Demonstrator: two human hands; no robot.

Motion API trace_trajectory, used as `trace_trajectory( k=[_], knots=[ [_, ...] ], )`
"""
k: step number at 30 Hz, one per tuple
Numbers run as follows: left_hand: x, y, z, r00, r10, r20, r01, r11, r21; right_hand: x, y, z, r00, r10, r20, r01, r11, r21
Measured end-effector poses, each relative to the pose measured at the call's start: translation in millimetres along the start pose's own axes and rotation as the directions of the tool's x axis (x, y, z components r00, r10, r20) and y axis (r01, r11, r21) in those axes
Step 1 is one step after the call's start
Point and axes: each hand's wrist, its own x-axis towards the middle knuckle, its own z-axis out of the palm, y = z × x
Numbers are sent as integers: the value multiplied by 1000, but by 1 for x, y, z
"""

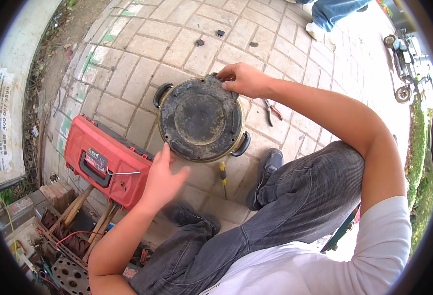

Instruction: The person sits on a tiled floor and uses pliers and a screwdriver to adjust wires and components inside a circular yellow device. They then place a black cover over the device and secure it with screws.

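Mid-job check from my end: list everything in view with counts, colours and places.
Round pan: one, black face, gold rim, on paving
Pan handles: two, black, opposite sides of pan
Screwdriver: one, yellow and black, near side of pan
Pliers: one, red and black, right of pan
Small pieces: two, black, one partly red, beyond pan
Toolbox: one, red, left
Wooden handles: several, brown, lower left
Holed disc: one, grey, lower left
Bystander's leg: at least one, blue, top right
Greenery: uncounted, green, far right
Right hand: one, bare, gripping pan's upper-right edge
Left hand: one, bare, at pan's lower-left edge, contact unclear
Own legs: two, dark grey, below
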Motion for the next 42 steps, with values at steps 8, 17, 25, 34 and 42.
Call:
trace_trajectory(
  k=[8, 17, 25, 34, 42],
  knots=[
    [-9, -19, -4, 989, 128, 70, -143, 951, 274, 1, 4, 0, 999, -38, 21, 37, 999, 29],
    [-40, -24, -155, 976, -55, -210, 99, 973, 206, -4, 96, -55, 994, 99, -35, -104, 970, -219],
    [-77, -106, -137, 908, -5, -419, 131, 953, 272, -5, 149, -71, 967, 242, 82, -194, 902, -385],
    [-78, -107, -135, 959, 48, -280, 18, 973, 229, 4, -83, 8, 961, -262, -86, 253, 963, -97],
    [-78, -102, -129, 968, 33, -250, 27, 972, 235, 8, -179, 200, 657, -678, 329, 752, 616, -234]
  ],
)
